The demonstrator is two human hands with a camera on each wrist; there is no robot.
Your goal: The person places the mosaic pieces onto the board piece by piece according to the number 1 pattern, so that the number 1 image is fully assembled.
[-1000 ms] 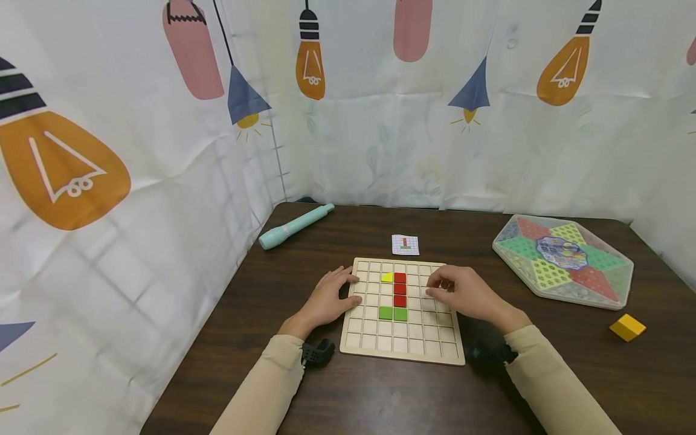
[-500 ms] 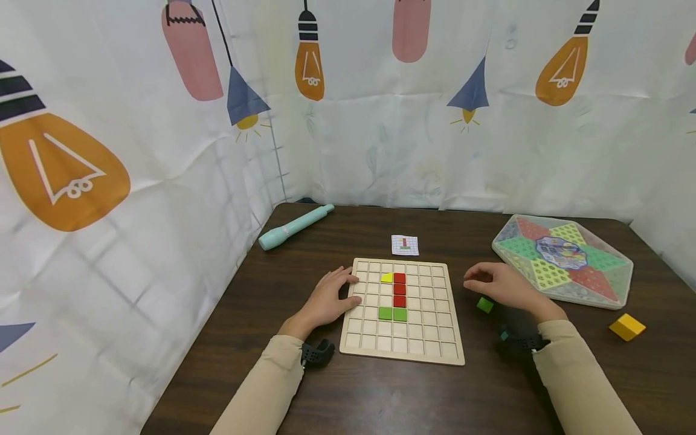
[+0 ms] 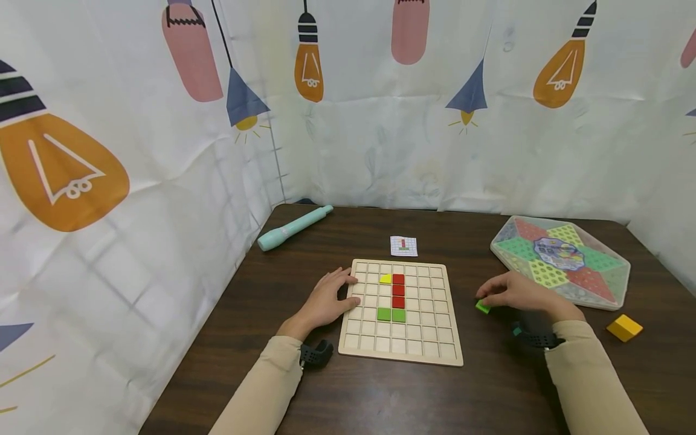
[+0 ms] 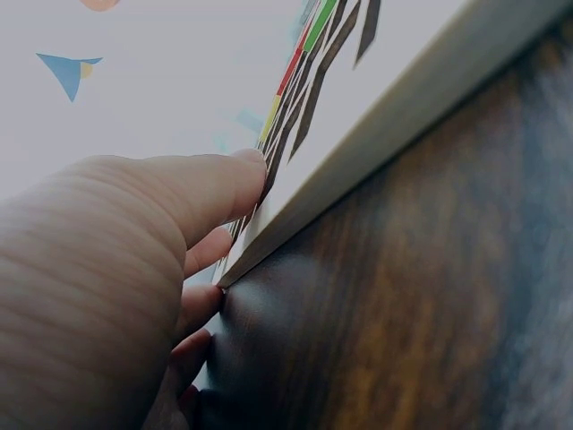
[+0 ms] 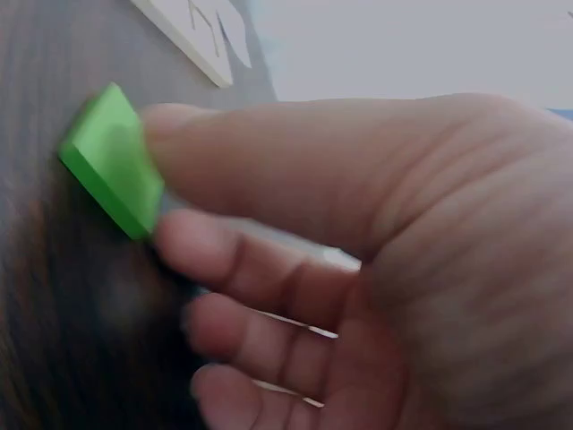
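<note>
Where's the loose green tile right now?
In the head view, the green tile is pinched in the right hand at the table, between the wooden grid board and the hexagonal game board.

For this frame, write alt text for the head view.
A person's right hand pinches a green tile on the dark table; the left hand rests on a wooden grid board holding red, green and yellow tiles.

We see a small green tile [image 3: 482, 307], flat and square, tilted on one edge against the dark worktop [image 3: 380, 393] just right of the wooden grid board [image 3: 429, 353]; that board lies flat, holding one yellow, three red and two green pieces in its squares.
</note>
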